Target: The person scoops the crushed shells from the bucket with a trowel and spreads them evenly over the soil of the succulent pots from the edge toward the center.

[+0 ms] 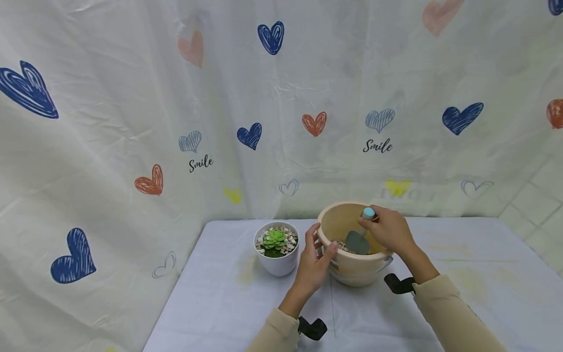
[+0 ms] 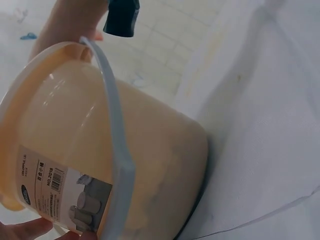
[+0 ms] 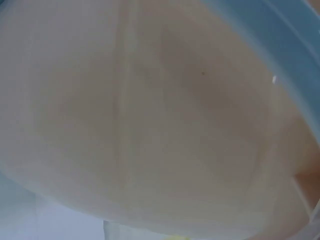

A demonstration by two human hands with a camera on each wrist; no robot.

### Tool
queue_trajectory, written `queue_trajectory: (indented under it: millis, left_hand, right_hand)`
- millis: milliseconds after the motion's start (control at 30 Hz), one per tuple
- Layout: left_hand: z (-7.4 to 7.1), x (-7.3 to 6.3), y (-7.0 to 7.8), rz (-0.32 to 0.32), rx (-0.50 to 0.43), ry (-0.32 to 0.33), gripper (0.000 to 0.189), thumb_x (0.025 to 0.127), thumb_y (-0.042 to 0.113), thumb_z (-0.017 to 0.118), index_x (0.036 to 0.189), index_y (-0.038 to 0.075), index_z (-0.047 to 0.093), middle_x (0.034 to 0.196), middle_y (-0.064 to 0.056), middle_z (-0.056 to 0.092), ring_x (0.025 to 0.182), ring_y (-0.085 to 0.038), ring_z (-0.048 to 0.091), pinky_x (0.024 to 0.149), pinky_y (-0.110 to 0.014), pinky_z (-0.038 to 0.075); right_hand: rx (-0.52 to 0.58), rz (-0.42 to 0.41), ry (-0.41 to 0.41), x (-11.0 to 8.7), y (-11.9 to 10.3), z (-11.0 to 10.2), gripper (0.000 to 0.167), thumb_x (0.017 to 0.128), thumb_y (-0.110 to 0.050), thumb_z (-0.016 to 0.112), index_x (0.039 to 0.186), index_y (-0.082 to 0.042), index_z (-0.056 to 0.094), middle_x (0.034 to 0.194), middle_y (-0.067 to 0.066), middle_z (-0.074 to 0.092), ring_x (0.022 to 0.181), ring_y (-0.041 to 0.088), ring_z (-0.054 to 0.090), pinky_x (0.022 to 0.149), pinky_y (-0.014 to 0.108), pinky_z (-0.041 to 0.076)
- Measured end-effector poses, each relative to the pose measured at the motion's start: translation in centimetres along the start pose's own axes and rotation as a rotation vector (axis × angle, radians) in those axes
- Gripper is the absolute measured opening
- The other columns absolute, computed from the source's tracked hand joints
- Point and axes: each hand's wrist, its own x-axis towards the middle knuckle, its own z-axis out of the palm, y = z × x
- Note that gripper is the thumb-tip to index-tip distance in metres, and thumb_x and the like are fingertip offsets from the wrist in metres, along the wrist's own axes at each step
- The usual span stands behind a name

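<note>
A cream plastic bucket (image 1: 357, 276) stands on the table, with pebbles (image 1: 341, 246) visible inside it. My left hand (image 1: 313, 266) holds its left side near the rim, thumb toward the front. With my right hand (image 1: 391, 230) I grip a small trowel (image 1: 357, 243) by its handle, which has a light-blue end. The trowel's dark grey blade is down inside the bucket, over the pebbles. In the left wrist view, the blue-grey bail handle (image 2: 117, 135) hangs across the bucket beside a printed label (image 2: 62, 190). Bucket wall (image 3: 150, 125) fills most of the right wrist view.
Left of the bucket stands a white pot (image 1: 278, 265) holding a green succulent (image 1: 274, 238) among pale stones. A white cloth (image 1: 211, 303) covers the table. Behind it hangs a white curtain (image 1: 220, 88) printed with hearts.
</note>
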Motion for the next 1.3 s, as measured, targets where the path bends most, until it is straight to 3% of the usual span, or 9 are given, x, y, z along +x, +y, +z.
queue_trajectory:
  millis: [700,1100,1300]
  left_hand:
    - [-0.09,0.01,-0.23,-0.001,0.006,-0.008,0.065,0.104,0.046,0.055,0.158,0.036,0.022,0.158,-0.017,0.044,0.140,-0.029,0.053,0.108,-0.045,0.050]
    - [-0.10,0.09,-0.38,0.013,0.003,-0.014,0.066,0.104,0.043,0.056,0.159,0.033,0.022,0.158,-0.017,0.043,0.140,-0.034,0.052,0.107,-0.044,0.051]
    - [-0.06,0.12,-0.46,0.007,-0.004,-0.013,0.065,0.104,0.045,0.055,0.159,0.034,0.022,0.158,-0.017,0.043,0.140,-0.034,0.052,0.107,-0.044,0.051]
  right_hand:
    - [0.001,0.021,-0.011,-0.06,0.23,0.09,0.033,0.100,-0.040,0.064,0.100,-0.007,0.070,0.090,0.012,0.074,0.075,0.023,0.065,0.060,0.035,0.046]
    - [0.055,0.039,-0.059,-0.12,0.16,-0.37,0.039,0.100,-0.046,0.062,0.107,-0.009,0.072,0.091,0.008,0.073,0.077,0.020,0.064,0.063,0.033,0.047]
    - [0.077,0.053,-0.068,-0.06,0.21,-0.28,0.035,0.100,-0.043,0.063,0.109,-0.011,0.073,0.090,0.006,0.072,0.077,0.018,0.061,0.063,0.032,0.046]
